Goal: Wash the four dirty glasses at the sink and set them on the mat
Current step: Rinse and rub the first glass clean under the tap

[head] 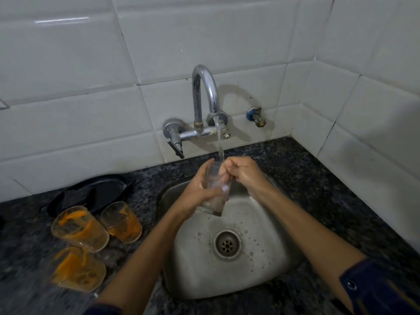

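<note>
To my left, three orange-stained glasses point(91, 244) and a black plate point(95, 192) crowd the worktop point(318, 189). Its right side lies bare to the tiled wall. The tap point(204, 98) arches over the sink point(227, 258).

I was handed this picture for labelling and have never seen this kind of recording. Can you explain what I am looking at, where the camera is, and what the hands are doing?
There is no machine here. The single picture comes from a wide-angle camera worn on a person's head, looking down at their own arms. They stand at a steel sink set in a dark speckled counter. Water runs from the curved tap on the tiled wall. The left hand grips a clear glass under the stream, while the right hand has its fingers curled over the rim, apparently rubbing inside. To the left on the counter wait three glasses smeared with orange residue, and behind them a black plate. No mat is in view.
</note>
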